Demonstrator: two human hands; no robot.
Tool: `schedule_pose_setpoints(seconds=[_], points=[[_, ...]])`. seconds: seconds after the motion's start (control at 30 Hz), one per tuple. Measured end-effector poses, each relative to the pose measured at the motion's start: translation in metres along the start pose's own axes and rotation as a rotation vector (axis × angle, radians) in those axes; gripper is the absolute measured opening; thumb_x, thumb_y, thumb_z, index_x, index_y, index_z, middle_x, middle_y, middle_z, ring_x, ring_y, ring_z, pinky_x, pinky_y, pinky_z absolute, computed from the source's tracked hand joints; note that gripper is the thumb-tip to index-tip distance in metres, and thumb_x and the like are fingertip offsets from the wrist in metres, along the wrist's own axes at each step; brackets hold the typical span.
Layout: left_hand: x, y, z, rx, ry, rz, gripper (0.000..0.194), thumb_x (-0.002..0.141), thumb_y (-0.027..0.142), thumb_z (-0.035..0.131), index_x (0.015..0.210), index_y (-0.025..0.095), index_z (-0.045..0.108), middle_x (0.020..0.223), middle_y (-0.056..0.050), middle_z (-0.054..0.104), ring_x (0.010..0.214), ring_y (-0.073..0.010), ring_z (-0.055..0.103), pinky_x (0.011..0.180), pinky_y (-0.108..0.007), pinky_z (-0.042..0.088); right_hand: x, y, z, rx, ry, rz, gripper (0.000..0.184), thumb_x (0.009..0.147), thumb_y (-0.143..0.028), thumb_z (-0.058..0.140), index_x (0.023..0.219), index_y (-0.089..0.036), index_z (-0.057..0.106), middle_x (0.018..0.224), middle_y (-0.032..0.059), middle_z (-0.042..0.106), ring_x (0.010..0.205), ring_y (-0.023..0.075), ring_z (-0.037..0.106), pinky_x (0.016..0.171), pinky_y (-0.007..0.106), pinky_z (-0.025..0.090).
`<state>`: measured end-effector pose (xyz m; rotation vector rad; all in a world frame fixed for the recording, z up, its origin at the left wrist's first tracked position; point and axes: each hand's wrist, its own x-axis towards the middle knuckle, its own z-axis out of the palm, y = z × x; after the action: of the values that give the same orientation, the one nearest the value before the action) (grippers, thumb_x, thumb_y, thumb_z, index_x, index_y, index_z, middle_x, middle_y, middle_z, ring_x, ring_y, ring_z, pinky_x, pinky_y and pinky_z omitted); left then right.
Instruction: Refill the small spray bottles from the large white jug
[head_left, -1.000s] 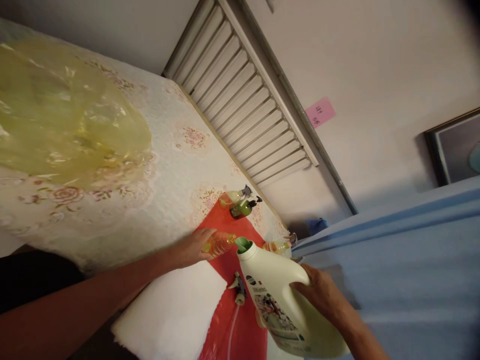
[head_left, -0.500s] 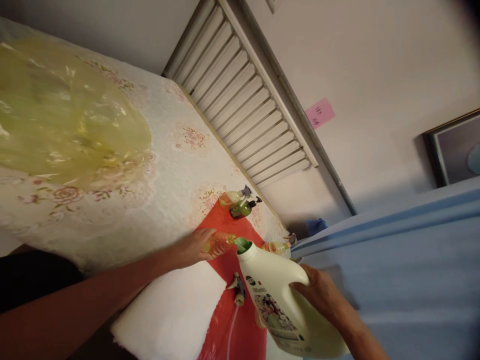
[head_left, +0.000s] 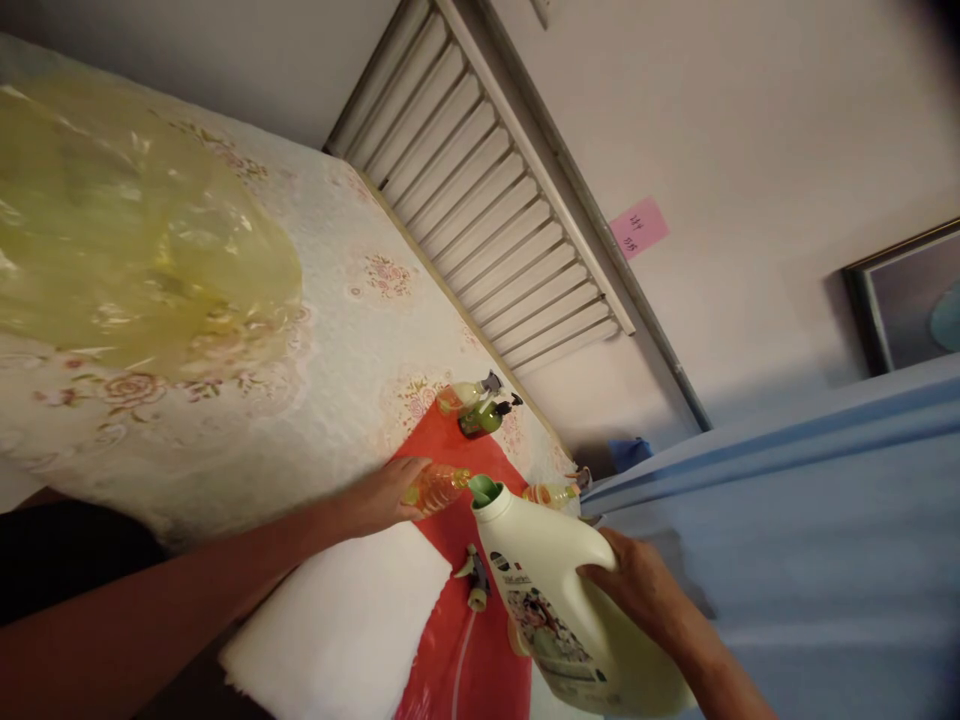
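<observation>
1. Spillage is my main worry: the green spout (head_left: 486, 490) of the big jug (head_left: 555, 590) sits at the neck of the small bottle (head_left: 442, 490), just below the centre of the frame. A slight drift of either could send liquid past the rim. I can't tell whether they touch, and I see no clear stream.
2. The fingers of my right hand (head_left: 637, 575) are clamped on the jug's handle, lower right. It is bulky and tipped mouth-down, so I judge a tired wrist could make it lurch and gush.
3. The fingers of my left hand (head_left: 397, 490) are clamped around the small bottle's lower part; it stands roughly upright. Knocked by the spout, or slick with drips, it might tilt.
4. Cloudy jug walls hide the level from me. The small bottle looks orange, but the red sheet (head_left: 495, 640) behind it muddles my reading, so an overfull neck could go unnoticed.
5. Drips could wet the spray head (head_left: 477, 580) and its tube (head_left: 463, 660), lower centre, or the white pad (head_left: 352, 610) beside them.
6. Near centre, a green pump bottle (head_left: 478, 421) stands beside a pale spray bottle (head_left: 459, 396). Upper left, a yellow plastic bag (head_left: 150, 220) lies on the flowered worktop (head_left: 345, 360), contents unclear.
</observation>
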<state>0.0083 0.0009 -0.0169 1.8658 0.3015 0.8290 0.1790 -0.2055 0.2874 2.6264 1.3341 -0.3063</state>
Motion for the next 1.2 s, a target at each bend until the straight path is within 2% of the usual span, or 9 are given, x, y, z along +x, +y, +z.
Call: schedule_pose_setpoints(seconds=[0.23,0.43,0.57,0.67,0.8,1.2], points=[[0.0013,0.0059,-0.0007,0.041,-0.006,-0.048,0.052,0.077,0.041,0.073,0.124,0.036,0.050,0.115,-0.005,0.063,0.109,-0.0282,0.060,0.094,-0.047,0.050,-0.0004,-0.0021,-0.0006,-0.007,-0.002,0.012,0.021,0.078,-0.030,0.057,0.092,-0.021,0.068,0.089,0.0050,0.079,0.084,0.0248,0.073,0.072,0.029,0.052],[0.0010,0.0075,-0.0030,0.026,0.000,-0.014,0.043,0.080,0.046,0.070,0.118,0.036,0.053,0.110,-0.004,0.064,0.104,-0.0267,0.062,0.090,-0.045,0.051,-0.0019,-0.0040,-0.0014,0.000,-0.002,-0.005,0.022,0.078,-0.030,0.057,0.093,-0.020,0.069,0.089,0.0050,0.079,0.084,0.0245,0.072,0.072,0.028,0.052],[0.0005,0.0068,-0.0034,0.024,-0.014,-0.011,0.044,0.081,0.044,0.069,0.120,0.035,0.052,0.113,-0.004,0.064,0.107,-0.0267,0.061,0.091,-0.043,0.051,-0.0018,-0.0050,-0.0017,0.017,-0.005,0.000,0.024,0.077,-0.030,0.056,0.095,-0.020,0.070,0.090,0.0052,0.078,0.084,0.0247,0.072,0.073,0.029,0.051],[0.0001,0.0053,-0.0010,0.047,-0.001,-0.035,0.048,0.080,0.041,0.070,0.123,0.032,0.051,0.118,-0.005,0.063,0.111,-0.0289,0.060,0.096,-0.045,0.049,-0.0012,-0.0047,-0.0012,0.004,0.006,0.012,0.024,0.077,-0.030,0.057,0.095,-0.020,0.070,0.090,0.0055,0.078,0.083,0.0251,0.072,0.073,0.030,0.051],[0.0000,0.0023,0.0027,0.061,0.011,-0.045,0.055,0.078,0.041,0.073,0.127,0.033,0.049,0.122,-0.006,0.063,0.113,-0.0292,0.059,0.099,-0.045,0.047,-0.0010,-0.0039,-0.0008,0.001,-0.005,0.015,0.021,0.077,-0.030,0.057,0.092,-0.021,0.069,0.090,0.0055,0.079,0.084,0.0245,0.072,0.072,0.029,0.051],[-0.0005,0.0062,-0.0001,0.056,-0.014,-0.059,0.056,0.078,0.035,0.072,0.128,0.029,0.049,0.124,-0.009,0.062,0.115,-0.0302,0.058,0.101,-0.047,0.046,-0.0025,-0.0083,-0.0035,-0.015,-0.006,0.025,0.019,0.078,-0.027,0.056,0.092,-0.021,0.068,0.089,0.0051,0.078,0.082,0.0235,0.072,0.072,0.029,0.049]])
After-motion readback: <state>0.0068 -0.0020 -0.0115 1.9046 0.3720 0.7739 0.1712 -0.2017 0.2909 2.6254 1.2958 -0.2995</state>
